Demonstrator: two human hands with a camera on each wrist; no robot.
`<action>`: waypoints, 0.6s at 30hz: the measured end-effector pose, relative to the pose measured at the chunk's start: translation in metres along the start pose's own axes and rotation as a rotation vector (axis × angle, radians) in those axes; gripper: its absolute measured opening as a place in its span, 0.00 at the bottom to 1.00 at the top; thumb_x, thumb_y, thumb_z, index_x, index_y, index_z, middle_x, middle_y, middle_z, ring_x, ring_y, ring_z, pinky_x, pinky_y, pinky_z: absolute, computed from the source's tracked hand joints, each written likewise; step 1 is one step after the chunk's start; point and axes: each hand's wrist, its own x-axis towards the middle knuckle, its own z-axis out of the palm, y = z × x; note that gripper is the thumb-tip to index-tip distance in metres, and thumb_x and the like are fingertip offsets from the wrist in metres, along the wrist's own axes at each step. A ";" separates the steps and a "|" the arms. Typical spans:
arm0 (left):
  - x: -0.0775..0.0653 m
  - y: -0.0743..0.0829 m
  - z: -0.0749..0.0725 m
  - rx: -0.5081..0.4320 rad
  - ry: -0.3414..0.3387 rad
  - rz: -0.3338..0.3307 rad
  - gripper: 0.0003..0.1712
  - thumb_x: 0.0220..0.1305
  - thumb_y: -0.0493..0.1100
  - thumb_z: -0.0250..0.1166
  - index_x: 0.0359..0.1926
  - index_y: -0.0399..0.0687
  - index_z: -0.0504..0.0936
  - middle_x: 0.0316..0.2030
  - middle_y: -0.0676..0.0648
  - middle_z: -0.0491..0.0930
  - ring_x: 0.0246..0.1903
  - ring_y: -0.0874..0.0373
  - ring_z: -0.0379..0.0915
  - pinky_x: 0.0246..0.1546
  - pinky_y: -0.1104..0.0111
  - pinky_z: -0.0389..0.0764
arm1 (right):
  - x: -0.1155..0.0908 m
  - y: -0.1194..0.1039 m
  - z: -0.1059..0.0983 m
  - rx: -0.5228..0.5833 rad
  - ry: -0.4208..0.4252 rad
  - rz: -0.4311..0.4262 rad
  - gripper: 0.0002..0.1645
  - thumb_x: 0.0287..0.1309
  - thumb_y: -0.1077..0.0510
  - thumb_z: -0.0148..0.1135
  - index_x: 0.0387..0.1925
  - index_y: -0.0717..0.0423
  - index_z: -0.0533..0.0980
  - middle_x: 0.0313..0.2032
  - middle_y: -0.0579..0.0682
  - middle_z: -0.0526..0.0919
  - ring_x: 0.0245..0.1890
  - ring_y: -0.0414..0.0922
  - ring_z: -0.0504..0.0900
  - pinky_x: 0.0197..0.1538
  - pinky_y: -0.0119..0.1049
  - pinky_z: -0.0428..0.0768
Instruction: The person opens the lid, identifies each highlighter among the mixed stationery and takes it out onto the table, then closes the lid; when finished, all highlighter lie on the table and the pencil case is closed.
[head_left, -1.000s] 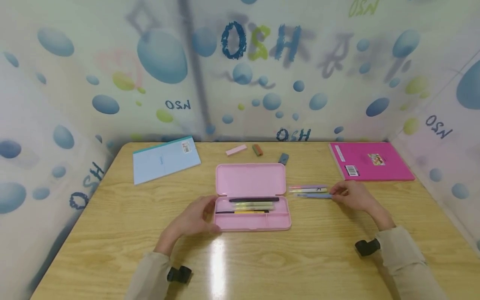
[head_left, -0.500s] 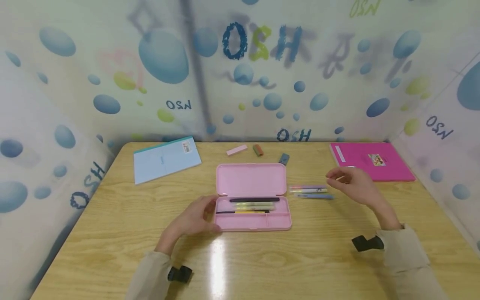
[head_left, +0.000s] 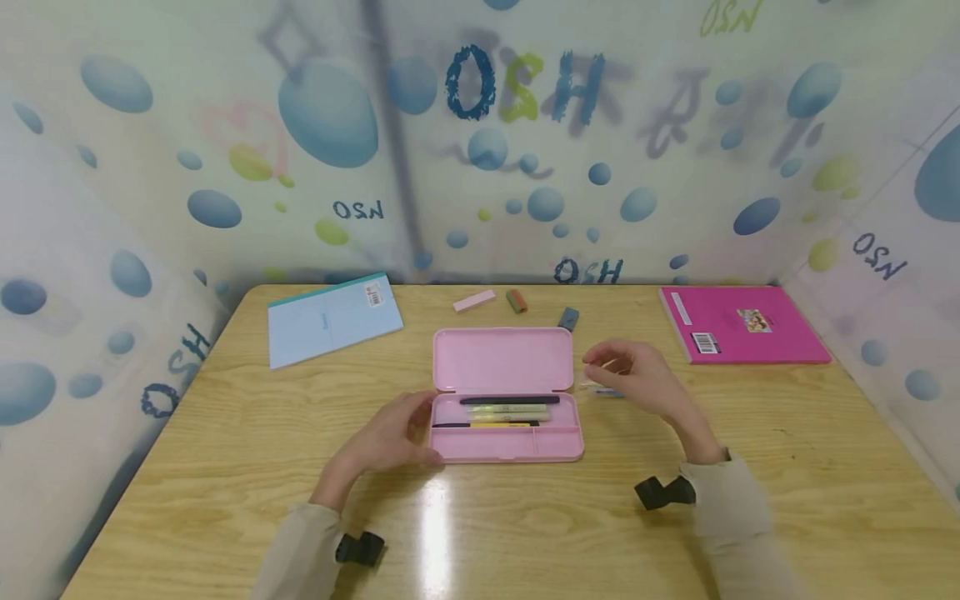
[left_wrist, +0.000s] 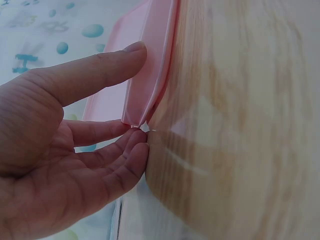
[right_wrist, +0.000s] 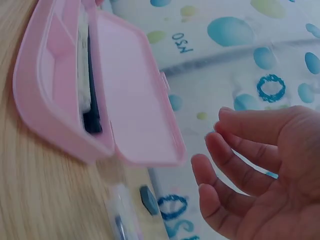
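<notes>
Left arm: reaches in from the near left, sleeve down to the wrist, black wrist unit strapped on; left hand at the left end of the case.
Right arm: reaches in from the near right, sleeve likewise, second wrist unit; right hand hangs over the loose pens, just right of the case and apart from its lid.
Table: wood-grain top, bright glare streak near the front.
Room: pale walls behind and on both sides, blue and green bubbles, mirrored lettering.
Far edge, left to right: blue book, pink bar, green-orange block, grey block, magenta book.
Case: pink, mid-table, lid swung back on the far side; rear compartment bears a black pen, pale yellow markers and a yellow-black pencil.
Left fingers: grasping the case end, thumb on its near side, fingertips at the far corner by the hinge.
Right fingers: released, loosely bent, thumb close to the index finger; the hand hides part of the loose pens.
</notes>
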 end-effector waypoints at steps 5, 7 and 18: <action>0.000 0.001 -0.001 -0.002 -0.001 -0.013 0.49 0.45 0.46 0.78 0.67 0.42 0.65 0.57 0.42 0.72 0.55 0.48 0.68 0.54 0.53 0.73 | 0.009 -0.009 0.016 0.076 -0.028 -0.027 0.12 0.60 0.58 0.64 0.43 0.61 0.80 0.37 0.52 0.83 0.34 0.48 0.81 0.35 0.34 0.80; 0.001 0.002 -0.001 -0.004 -0.002 -0.018 0.49 0.45 0.46 0.78 0.67 0.42 0.65 0.57 0.42 0.72 0.55 0.48 0.68 0.54 0.53 0.73 | 0.011 -0.011 0.022 0.093 -0.035 -0.044 0.11 0.60 0.59 0.64 0.42 0.61 0.79 0.37 0.52 0.83 0.33 0.48 0.81 0.35 0.34 0.80; 0.000 0.005 0.000 -0.003 -0.003 -0.026 0.49 0.44 0.44 0.78 0.67 0.41 0.66 0.54 0.43 0.73 0.52 0.49 0.70 0.51 0.55 0.75 | 0.011 -0.013 0.048 -0.042 -0.208 -0.112 0.07 0.58 0.61 0.65 0.38 0.59 0.80 0.33 0.46 0.81 0.34 0.42 0.77 0.39 0.34 0.78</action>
